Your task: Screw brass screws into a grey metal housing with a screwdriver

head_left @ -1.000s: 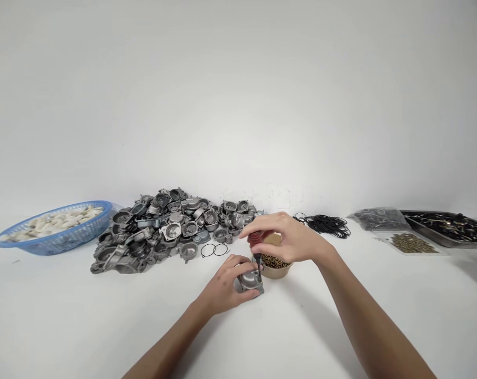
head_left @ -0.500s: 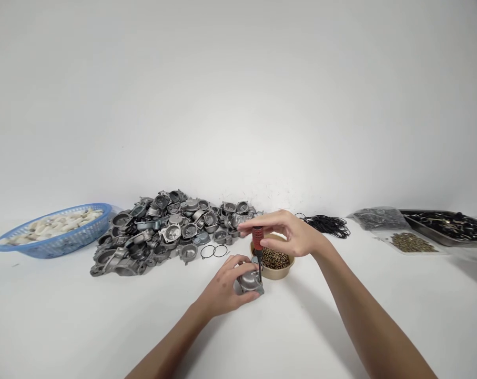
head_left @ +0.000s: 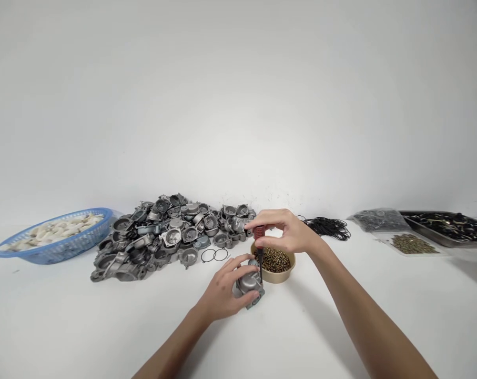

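My left hand (head_left: 224,290) grips a grey cast-metal carburetor bowl (head_left: 249,282) on the white table, fingers over its far side and thumb on its near side. My right hand (head_left: 285,231) is closed round the red handle of a screwdriver (head_left: 259,235). The screwdriver stands upright, its dark shaft reaching down to the bowl's right edge. Any screw under its tip is too small to make out. Just behind the bowl stands a tan tub (head_left: 278,278) of small brass-coloured parts, partly hidden by my right hand.
A heap of similar metal castings (head_left: 159,237) lies left of centre, with two thin black rings (head_left: 214,255) beside it. Farther left is a blue basket (head_left: 60,252) of whitish parts. To the right are black cords (head_left: 328,227), brass pieces (head_left: 414,243) and a metal tray (head_left: 451,239).
The carburetor bowl has tilted or turned slightly in my left hand, showing more of its near side. My right fingers have shifted on the screwdriver's handle, curling closer round it.
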Demonstrator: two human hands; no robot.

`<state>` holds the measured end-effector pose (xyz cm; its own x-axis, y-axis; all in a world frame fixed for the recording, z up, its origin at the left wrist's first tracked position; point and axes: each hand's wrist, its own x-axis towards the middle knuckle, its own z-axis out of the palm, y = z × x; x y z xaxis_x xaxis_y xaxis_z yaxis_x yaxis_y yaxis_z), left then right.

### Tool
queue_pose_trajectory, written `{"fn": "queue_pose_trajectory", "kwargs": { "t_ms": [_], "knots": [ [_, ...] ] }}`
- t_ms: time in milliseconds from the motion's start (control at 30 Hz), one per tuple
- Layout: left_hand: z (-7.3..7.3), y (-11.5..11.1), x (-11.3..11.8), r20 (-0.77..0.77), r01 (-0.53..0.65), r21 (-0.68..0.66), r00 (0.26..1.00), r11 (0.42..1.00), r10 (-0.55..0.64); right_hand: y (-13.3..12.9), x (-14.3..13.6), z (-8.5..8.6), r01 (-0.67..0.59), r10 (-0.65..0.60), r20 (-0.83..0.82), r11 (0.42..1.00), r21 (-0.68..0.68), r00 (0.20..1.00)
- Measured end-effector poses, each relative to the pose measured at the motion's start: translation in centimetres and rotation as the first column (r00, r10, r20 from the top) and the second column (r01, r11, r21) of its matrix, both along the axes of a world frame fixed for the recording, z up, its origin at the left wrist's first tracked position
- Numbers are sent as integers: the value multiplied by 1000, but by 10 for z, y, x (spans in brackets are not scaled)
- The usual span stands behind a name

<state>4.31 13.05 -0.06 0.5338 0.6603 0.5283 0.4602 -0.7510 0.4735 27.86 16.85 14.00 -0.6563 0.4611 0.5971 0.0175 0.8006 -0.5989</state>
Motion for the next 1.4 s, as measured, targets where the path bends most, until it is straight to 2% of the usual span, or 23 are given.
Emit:
{"fn": "queue_pose_trajectory", "kwargs": {
  "t_ms": [100,233,267,367,400,500,567,633,667,800,867,967,1133,1233,1300,1400],
  "knots": [
    [1,1,0,-12,4,24,1000,1000,-4,1,1,-1,-78,83,29,988,-135,996],
    [4,0,1,-23,0,27,1000,1000,1,3,2,-2,39,-39,-5,999,-36,999],
    [5,0,1,-25,-2,25,1000,1000,2,3,2,-2,15,-15,-3,999,-37,1000],
    [5,0,1,-23,-4,14,1000,1000,4,3,2,-2,-102,104,7,982,-162,995],
    [4,0,0,-20,-5,10,1000,1000,5,3,2,-2,-89,90,0,981,-170,996],
    [2,1,0,-12,-13,6,1000,1000,13,5,3,-4,12,-14,-28,998,-66,1000],
    [2,2,0,-7,-11,7,1000,1000,11,7,3,-5,-46,44,-21,996,-72,999],
    [2,1,0,-6,-7,1,1000,1000,7,8,4,-6,-140,139,-16,975,-171,990],
    [3,1,0,-7,-7,-4,1000,1000,7,8,4,-7,-147,146,-21,969,-201,989],
    [4,0,1,-5,-17,-30,1000,999,17,8,3,-5,-2,-1,-28,995,-103,1000],
    [4,0,1,1,-14,-42,1000,999,15,7,2,-4,-31,30,-10,992,-121,999],
    [5,0,1,14,-6,-60,1000,998,7,7,2,-5,-77,79,-3,970,-232,997],
    [10,-1,1,55,5,-142,998,990,3,11,4,-10,116,-128,-48,972,-204,991],
    [10,-1,2,62,-13,-165,998,986,23,13,5,-9,198,-208,-31,960,-201,978],
    [9,-2,2,55,-19,-143,998,989,27,12,6,-8,178,-180,13,963,-203,984],
    [7,-2,4,56,-20,-119,998,993,27,9,6,-7,37,-25,49,964,-262,998]
  ]
}}
